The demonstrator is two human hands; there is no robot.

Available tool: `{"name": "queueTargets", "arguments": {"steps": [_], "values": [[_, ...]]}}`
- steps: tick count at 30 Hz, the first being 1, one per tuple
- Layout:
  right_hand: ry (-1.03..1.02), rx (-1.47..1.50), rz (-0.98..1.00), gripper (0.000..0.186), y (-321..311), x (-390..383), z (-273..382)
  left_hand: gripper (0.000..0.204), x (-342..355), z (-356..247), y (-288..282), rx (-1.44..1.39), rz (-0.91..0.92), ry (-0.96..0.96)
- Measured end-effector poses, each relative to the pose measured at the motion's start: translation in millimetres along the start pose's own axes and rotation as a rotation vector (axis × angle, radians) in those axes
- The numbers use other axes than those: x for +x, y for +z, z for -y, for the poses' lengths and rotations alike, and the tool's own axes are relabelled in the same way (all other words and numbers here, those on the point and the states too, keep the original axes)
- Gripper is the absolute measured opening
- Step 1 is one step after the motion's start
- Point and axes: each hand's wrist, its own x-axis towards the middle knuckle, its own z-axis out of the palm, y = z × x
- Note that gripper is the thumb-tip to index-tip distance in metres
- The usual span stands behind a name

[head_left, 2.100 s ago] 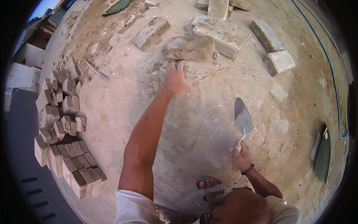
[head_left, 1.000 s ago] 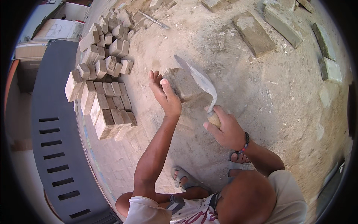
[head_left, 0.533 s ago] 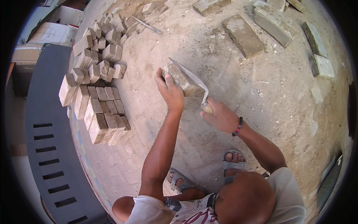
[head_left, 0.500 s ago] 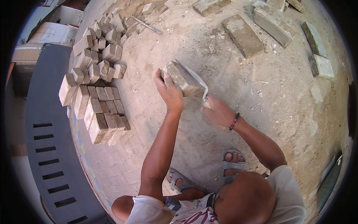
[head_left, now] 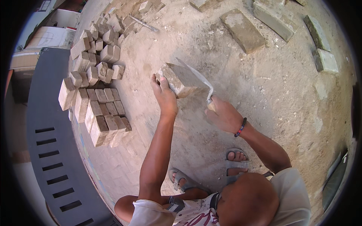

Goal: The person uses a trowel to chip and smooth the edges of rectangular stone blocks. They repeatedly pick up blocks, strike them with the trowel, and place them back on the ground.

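Observation:
A greyish-brown paving block (head_left: 184,81) is gripped at its left side by my left hand (head_left: 164,94), thumb on the upper edge, some fingers hidden behind it. My right hand (head_left: 225,115) is closed round the wooden handle of a trowel (head_left: 203,80). The trowel's thin metal blade runs along the block's right upper edge, its tip pointing away from me. I cannot tell whether blade and block touch. The block is tilted, held over the sandy ground.
To the left stand stacked and heaped blocks (head_left: 107,98) beside a dark grey slotted gate (head_left: 49,124). A large slab (head_left: 242,31) and more blocks (head_left: 326,61) lie at the far right. A stick (head_left: 144,23) lies farther off. My sandalled feet (head_left: 237,160) are close below.
My left hand has shifted slightly left and turned the block, showing more of its upper face. The trowel has moved a little right, away from the block's near end.

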Motion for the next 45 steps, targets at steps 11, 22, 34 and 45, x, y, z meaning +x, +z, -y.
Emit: {"name": "queueTargets", "arguments": {"steps": [11, 22, 34, 45], "values": [[0.020, -0.043, -0.114, 0.038, -1.0, 1.8, -30.5, 0.071, 7.8, -45.6, 2.3, 0.368, 0.240, -0.104], [0.092, -0.054, -0.226, 0.037, -61.7, -43.0, 10.6, 0.082, -70.3, -47.4, -42.0, 0.668, 0.516, 0.161], [0.045, -0.520, 0.013, 0.033, -81.3, -40.1, -1.0, 0.090, -91.4, -29.1, -63.0, 0.772, 0.463, 0.129], [-0.087, -0.581, 0.185, 0.034, -54.7, -42.1, 31.1, 0.089, -97.1, -1.3, -86.6, 0.645, 0.444, 0.187]]}}
